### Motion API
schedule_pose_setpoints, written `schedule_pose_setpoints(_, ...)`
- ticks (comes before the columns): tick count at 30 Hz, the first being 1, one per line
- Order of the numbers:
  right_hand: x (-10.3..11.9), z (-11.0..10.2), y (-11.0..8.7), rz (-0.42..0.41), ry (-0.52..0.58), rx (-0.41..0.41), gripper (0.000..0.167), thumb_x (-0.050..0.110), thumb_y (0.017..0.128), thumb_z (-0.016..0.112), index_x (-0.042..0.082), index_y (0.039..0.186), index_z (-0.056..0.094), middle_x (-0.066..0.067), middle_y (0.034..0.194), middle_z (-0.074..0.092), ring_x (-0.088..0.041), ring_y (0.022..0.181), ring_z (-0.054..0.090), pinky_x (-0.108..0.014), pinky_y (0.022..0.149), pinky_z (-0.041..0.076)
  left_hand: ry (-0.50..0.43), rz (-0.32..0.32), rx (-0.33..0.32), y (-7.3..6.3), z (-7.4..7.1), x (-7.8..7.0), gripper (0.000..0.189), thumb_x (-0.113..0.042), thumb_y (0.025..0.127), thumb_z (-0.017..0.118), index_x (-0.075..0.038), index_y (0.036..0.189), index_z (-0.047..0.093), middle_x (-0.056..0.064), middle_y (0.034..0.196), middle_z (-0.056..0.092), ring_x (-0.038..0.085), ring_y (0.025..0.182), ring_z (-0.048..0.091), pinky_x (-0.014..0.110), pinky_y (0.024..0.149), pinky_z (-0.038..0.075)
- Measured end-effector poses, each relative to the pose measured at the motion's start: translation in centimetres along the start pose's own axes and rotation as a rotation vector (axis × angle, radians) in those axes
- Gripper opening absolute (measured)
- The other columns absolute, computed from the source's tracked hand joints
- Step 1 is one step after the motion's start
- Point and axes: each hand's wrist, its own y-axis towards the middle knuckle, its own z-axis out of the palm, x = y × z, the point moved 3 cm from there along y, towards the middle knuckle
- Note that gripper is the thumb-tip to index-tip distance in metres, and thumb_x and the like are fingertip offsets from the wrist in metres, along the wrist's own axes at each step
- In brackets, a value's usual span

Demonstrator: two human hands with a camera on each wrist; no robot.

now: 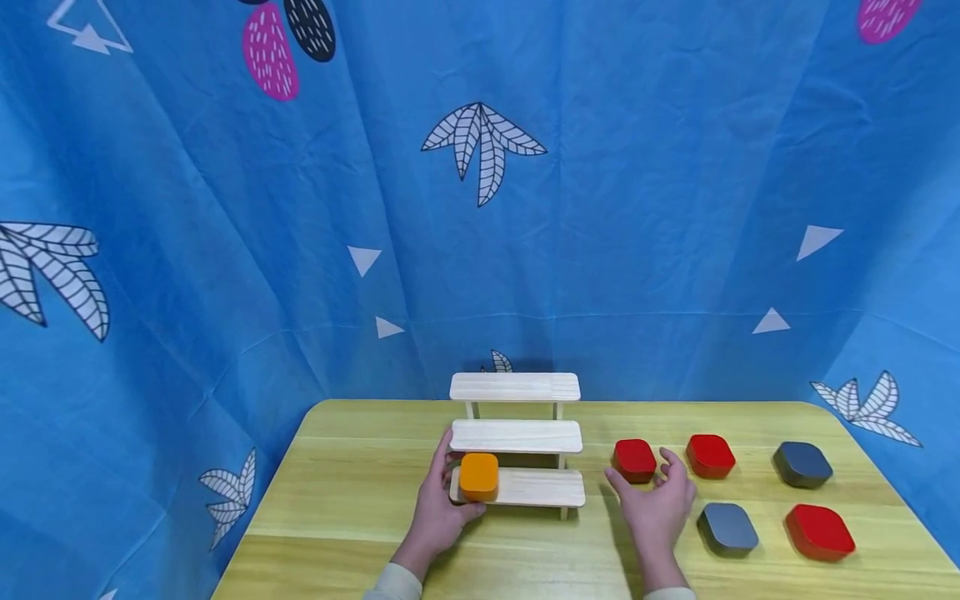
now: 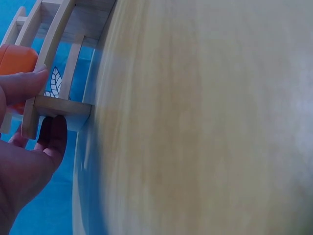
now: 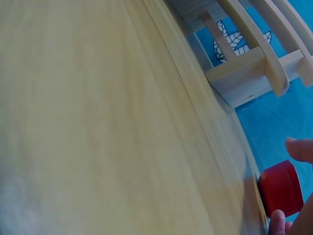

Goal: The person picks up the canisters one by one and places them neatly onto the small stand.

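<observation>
A: State of the left hand (image 1: pixel 441 510)?
B: Gripping the left end of the wooden stand (image 1: pixel 517 435), where an orange block (image 1: pixel 478 475) rests on the lowest tier (image 1: pixel 536 487).
A: The right hand (image 1: pixel 657 505)?
B: Released, thumb and fingers parted; a red block (image 1: pixel 634 460) lies on the table (image 1: pixel 540 554) just beside them.

Blue cloth curtain (image 1: pixel 637 208): printed leaves, triangles, pink and black ovals; pictures only, no letters or numbers readable.
Pale wooden three-tier shelf (image 1: pixel 540 485): no marks readable on boards or legs.
Orange rounded-square block (image 1: pixel 478 475): top plain, nothing to read.
Red rounded-square blocks (image 1: pixel 634 460): no label readable.
Grey rounded-square blocks (image 1: pixel 727 528): same, none readable.
Light yellow wood-grain table (image 1: pixel 360 500): grain only, no lettering seen.
</observation>
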Motion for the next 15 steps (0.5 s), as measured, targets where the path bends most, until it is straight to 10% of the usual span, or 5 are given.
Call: schedule_pose_setpoints(15,-0.07,0.66,0.74,-0.019,-0.037,-0.021,0.088,0.017,0.069,0.091,0.003,0.142,0.044,-0.026,0.129,0.044,-0.043,0.113,0.046,-0.053,0.085,0.042,0.010,-0.023,0.010,0.00,-0.11,-0.14,0.129,0.022,0.064,0.081,-0.033,0.161,0.015,0.007,0.144,0.044,0.031,0.128,0.047,0.052,0.109,0.036)
